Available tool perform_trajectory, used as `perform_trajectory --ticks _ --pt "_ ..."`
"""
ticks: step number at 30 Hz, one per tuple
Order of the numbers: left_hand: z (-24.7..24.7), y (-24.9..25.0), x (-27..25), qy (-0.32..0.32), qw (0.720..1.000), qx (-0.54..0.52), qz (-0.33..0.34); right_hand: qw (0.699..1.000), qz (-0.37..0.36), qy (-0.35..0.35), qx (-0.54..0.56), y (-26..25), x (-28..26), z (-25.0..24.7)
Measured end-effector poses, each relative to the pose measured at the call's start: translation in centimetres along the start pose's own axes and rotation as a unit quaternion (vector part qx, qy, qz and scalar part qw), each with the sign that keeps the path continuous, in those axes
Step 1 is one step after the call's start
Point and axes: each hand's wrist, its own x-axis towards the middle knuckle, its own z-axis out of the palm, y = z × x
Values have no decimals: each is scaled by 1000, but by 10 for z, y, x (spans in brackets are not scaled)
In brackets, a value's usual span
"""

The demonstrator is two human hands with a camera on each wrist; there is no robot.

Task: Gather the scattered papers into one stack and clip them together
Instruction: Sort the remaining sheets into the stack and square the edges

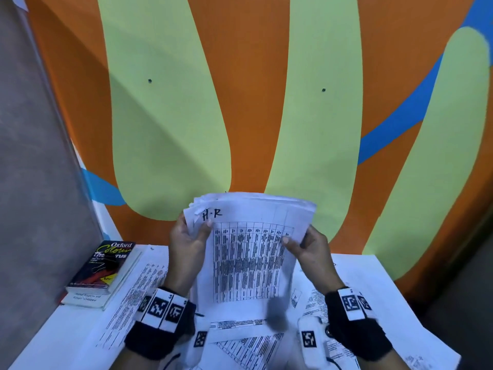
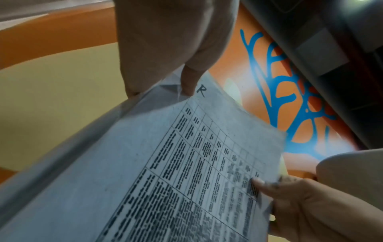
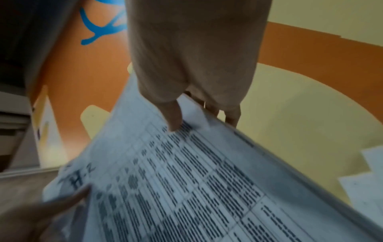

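Note:
A stack of printed papers (image 1: 250, 252) with a table and the handwritten letters "H·R" on top stands upright above the white table (image 1: 56, 335). My left hand (image 1: 189, 241) grips its left edge, thumb on the front sheet near the letters. My right hand (image 1: 306, 247) grips the right edge, thumb on the table print. In the left wrist view the stack (image 2: 186, 163) runs from my left hand (image 2: 186, 81) down to the right hand's fingers (image 2: 269, 185). In the right wrist view my right hand (image 3: 182, 114) pinches the stack (image 3: 186, 172). A dark blurred object (image 1: 277, 313), possibly a clip, hangs before the stack's bottom edge.
More printed sheets (image 1: 138, 292) lie scattered on the table on both sides (image 1: 400, 303) and under my wrists. Two stacked books, the top one an Oxford thesaurus (image 1: 106, 265), sit at the table's left. A painted orange, yellow and blue wall (image 1: 253, 102) rises right behind the table.

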Motion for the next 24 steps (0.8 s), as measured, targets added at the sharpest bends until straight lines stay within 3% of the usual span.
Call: perform_trajectory --ticks 5,8,13,16,24 --pt "10 34 14 25 994 45 93 995 -76 62 -23 -30 4 11" --pt "10 42 18 28 991 65 116 991 -104 67 -48 -40 4 10" --pt "5 1 8 -29 997 68 -16 997 -15 41 -62 6 -5 7" --pt "8 -7 -1 -32 996 65 -43 998 23 47 -45 19 -8 14" --pt "9 40 10 17 994 58 93 981 -141 99 -85 -42 0 14"
